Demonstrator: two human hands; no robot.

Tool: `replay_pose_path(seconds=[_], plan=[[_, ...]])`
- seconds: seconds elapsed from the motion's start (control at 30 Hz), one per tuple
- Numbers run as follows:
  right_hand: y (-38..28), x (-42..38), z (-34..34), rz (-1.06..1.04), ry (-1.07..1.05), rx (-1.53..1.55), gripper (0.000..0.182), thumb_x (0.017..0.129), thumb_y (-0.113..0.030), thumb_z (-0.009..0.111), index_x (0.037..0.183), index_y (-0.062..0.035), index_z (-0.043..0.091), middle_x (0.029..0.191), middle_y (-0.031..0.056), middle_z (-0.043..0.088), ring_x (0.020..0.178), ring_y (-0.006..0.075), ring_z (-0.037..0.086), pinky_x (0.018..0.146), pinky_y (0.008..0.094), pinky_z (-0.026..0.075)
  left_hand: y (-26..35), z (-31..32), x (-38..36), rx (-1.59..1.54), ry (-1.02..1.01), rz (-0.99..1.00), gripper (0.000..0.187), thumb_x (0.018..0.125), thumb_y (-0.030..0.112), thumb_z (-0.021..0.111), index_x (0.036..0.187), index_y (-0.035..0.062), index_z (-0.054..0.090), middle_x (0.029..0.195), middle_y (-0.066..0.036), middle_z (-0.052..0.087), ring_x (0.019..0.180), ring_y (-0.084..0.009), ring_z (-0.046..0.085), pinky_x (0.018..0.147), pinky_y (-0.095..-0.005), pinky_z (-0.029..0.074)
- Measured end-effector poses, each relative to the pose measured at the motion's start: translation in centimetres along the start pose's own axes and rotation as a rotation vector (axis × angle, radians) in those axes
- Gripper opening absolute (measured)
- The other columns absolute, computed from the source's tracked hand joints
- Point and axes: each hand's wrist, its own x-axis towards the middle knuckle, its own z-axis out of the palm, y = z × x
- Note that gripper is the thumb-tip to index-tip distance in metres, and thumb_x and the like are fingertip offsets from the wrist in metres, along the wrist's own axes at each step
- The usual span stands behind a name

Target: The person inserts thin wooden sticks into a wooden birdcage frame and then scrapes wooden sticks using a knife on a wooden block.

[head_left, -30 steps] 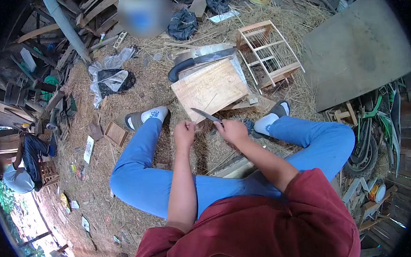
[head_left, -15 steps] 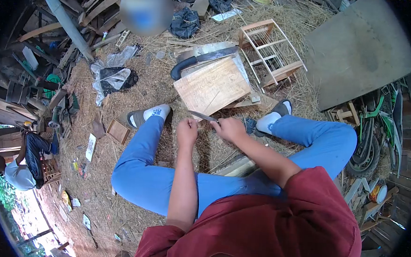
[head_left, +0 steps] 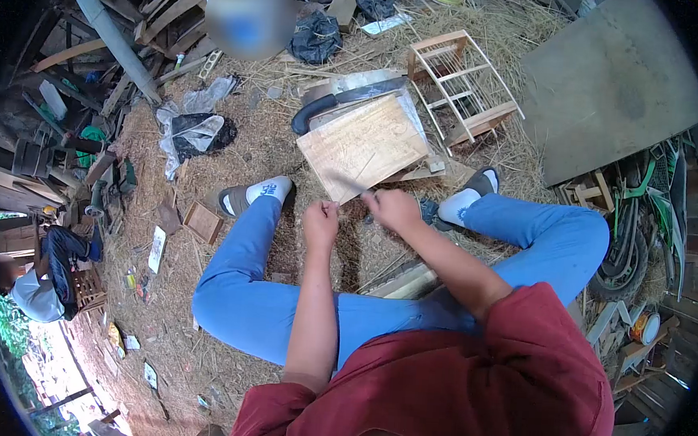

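Looks like they're mid-whittling here: right hand (head_left: 395,209) is gripping a small knife (head_left: 356,194) pointing toward 10 o'clock, left hand (head_left: 321,220) is pinching a thin sliver I can't really see, so the next stroke probably needs steady, shallow control.

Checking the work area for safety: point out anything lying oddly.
A large dark-handled curved blade lies loose on the pale wooden board just beyond the feet, uncovered. Crumpled plastic sheeting lies on the straw.
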Motion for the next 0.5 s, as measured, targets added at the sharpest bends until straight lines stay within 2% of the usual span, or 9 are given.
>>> replay_pose_path(seconds=[0.1,0.17,0.23,0.3,0.37,0.43,0.5], plan=[[-0.2,-0.2,1.3,0.052,0.002,0.042,0.059,0.101,-0.054,0.045,0.086,-0.0052,0.074,0.082,0.0219,0.072,0.08,0.042,0.071,0.075,0.0536,0.056,0.6,-0.2,-0.4,0.058,0.013,-0.027,0.019,0.091,0.015,0.072,0.087,-0.0034,0.071,0.078,-0.02,0.072,0.068,-0.0314,0.071,0.065,-0.0412,0.054],[-0.2,-0.5,0.9,-0.022,-0.067,-0.06,0.058,0.102,-0.054,0.045,0.088,-0.006,0.075,0.082,0.0224,0.072,0.08,0.0419,0.071,0.076,0.0537,0.056,0.4,-0.2,-0.1,0.013,-0.011,-0.04,0.019,0.091,0.016,0.072,0.088,-0.0035,0.071,0.078,-0.02,0.072,0.068,-0.0308,0.071,0.065,-0.0407,0.054],[1.1,0.9,0.8,0.099,-0.019,0.053,0.059,0.101,-0.056,0.046,0.089,-0.0063,0.075,0.084,0.0218,0.072,0.08,0.0427,0.071,0.076,0.0545,0.056,0.5,-0.2,-0.1,0.015,-0.002,-0.026,0.019,0.091,0.016,0.072,0.088,-0.0034,0.071,0.077,-0.02,0.072,0.068,-0.0304,0.071,0.065,-0.0405,0.054],[1.3,0.6,1.6,0.109,0.043,-0.006,0.059,0.1,-0.056,0.046,0.088,-0.0062,0.075,0.082,0.0217,0.072,0.079,0.0419,0.071,0.073,0.0542,0.056,0.1,0.0,-0.3,0.016,0.009,-0.018,0.019,0.091,0.016,0.072,0.087,-0.0032,0.07,0.077,-0.019,0.072,0.068,-0.0299,0.071,0.065,-0.0404,0.054],[-0.2,-1.2,0.8,-0.084,-0.102,-0.102,0.06,0.101,-0.055,0.045,0.086,-0.0056,0.074,0.081,0.0224,0.072,0.078,0.0408,0.072,0.071,0.0533,0.057,-0.9,0.3,0.1,0.08,0.012,0.002,0.02,0.091,0.017,0.073,0.087,-0.0024,0.07,0.077,-0.019,0.072,0.067,-0.0306,0.07,0.065,-0.0407,0.054],[0.6,-0.5,0.3,-0.105,-0.117,-0.126,0.06,0.102,-0.055,0.045,0.085,-0.0053,0.074,0.08,0.0235,0.071,0.077,0.0406,0.072,0.071,0.0529,0.057,-0.6,0.2,-0.1,0.049,0.014,0.0,0.02,0.09,0.018,0.073,0.086,-0.0019,0.07,0.076,-0.019,0.071,0.067,-0.0315,0.07,0.065,-0.0413,0.053],[1.8,1.4,0.2,0.107,0.068,-0.003,0.06,0.099,-0.058,0.048,0.084,-0.0055,0.073,0.079,0.0226,0.071,0.076,0.0419,0.071,0.071,0.053,0.057,-0.5,0.3,0.2,0.014,0.024,-0.005,0.021,0.09,0.019,0.073,0.085,-0.0014,0.07,0.076,-0.019,0.071,0.067,-0.0325,0.069,0.064,-0.0419,0.053]])
